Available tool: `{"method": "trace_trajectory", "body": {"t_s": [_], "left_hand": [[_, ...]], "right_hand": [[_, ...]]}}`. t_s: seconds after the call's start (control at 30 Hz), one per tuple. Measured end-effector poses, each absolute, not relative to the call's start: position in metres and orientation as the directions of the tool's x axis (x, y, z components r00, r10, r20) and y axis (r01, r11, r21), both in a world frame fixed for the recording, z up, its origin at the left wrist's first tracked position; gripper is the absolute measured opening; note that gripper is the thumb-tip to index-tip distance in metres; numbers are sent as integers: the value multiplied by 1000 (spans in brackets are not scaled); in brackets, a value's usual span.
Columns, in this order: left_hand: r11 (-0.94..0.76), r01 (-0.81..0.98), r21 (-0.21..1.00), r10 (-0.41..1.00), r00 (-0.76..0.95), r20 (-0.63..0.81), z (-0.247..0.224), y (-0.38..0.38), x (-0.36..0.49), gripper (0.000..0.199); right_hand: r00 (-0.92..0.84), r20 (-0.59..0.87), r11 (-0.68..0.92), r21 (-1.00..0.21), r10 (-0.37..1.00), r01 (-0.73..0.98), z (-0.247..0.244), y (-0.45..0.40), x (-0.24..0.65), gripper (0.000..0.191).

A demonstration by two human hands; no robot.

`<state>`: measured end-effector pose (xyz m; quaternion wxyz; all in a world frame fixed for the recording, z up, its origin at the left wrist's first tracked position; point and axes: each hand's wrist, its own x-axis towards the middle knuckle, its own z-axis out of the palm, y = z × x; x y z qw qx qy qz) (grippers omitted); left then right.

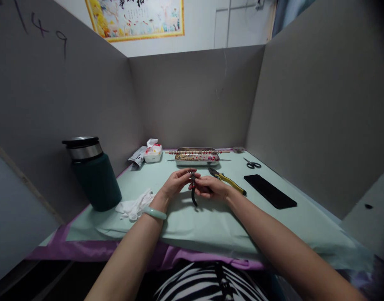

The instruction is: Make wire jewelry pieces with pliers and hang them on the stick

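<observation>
Both my hands meet above the middle of the table. My right hand (209, 187) is closed round small pliers (193, 196); one black handle hangs down below the fingers and the jaws point up. My left hand (176, 183), with a pale green bangle at the wrist, is closed at the pliers' jaws, its fingertips pinching something too small to make out. Behind the hands lies a metal tray (196, 162) of small beads, with a beaded stick (223, 151) across it. Yellow-handled pliers (231, 182) lie just right of my right hand.
A dark green bottle (96, 179) stands at the left, beside crumpled white cloth (134, 207). A white box (153, 154) and a packet (138, 156) are at the back left. Scissors (253, 164) and a black phone-like slab (269, 191) lie right. Grey partitions (195, 100) enclose the table.
</observation>
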<state>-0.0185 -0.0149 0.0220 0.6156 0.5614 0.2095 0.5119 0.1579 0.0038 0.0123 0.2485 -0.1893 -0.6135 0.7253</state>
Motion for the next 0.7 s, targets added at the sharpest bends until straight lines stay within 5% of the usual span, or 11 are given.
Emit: {"method": "trace_trajectory", "body": {"t_s": [0.47, 0.7], "left_hand": [[-72, -452, 889, 827, 472, 306, 19, -15, -23, 30], [-93, -442, 892, 853, 427, 301, 20, -15, -22, 34]], "right_hand": [[-830, 76, -83, -986, 553, -146, 14, -4, 156, 36], [-716, 176, 199, -979, 675, -54, 12, 0, 150, 35]]}}
